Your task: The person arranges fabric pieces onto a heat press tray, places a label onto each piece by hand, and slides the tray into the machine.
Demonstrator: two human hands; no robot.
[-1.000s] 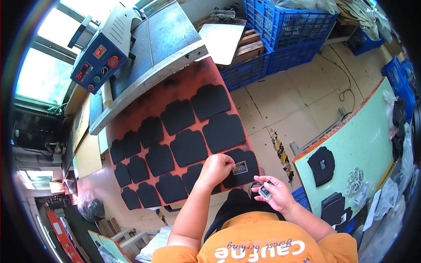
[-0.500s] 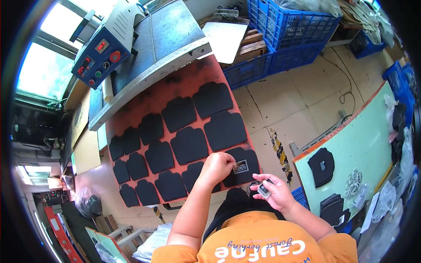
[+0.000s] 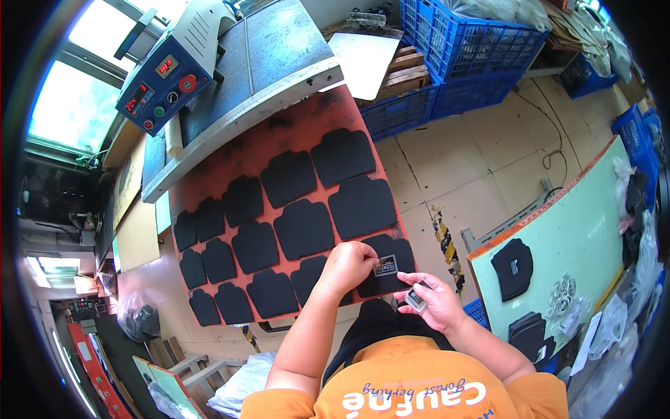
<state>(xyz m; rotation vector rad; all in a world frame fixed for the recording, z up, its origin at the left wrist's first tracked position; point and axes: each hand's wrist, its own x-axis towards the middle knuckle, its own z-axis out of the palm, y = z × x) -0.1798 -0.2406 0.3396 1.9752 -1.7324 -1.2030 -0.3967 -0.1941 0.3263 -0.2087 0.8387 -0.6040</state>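
My left hand (image 3: 349, 267) is closed in a pinch at the left edge of a small grey-and-black label (image 3: 385, 266). That label lies flat on a black fabric piece (image 3: 395, 283) at the near right corner of a red board. In my right hand (image 3: 438, 307), just right of that piece, a small stack of similar labels (image 3: 417, 298) is held between thumb and fingers. Rows of black fabric pieces (image 3: 303, 229) with notched upper edges cover the red board (image 3: 209, 167). My left forearm partly hides pieces in the nearest row.
A heat press with a control box (image 3: 160, 87) stands on the dark platform at the far left. Blue crates (image 3: 474, 49) are stacked beyond the board. To the right, a pale green table (image 3: 558, 237) bears black pieces (image 3: 513, 269) and a heap of white rings or cord (image 3: 560, 297).
The stack in my right hand has tilted and sits slightly lower. My left hand stays pinched at the label's edge. The whole view has shifted slightly.
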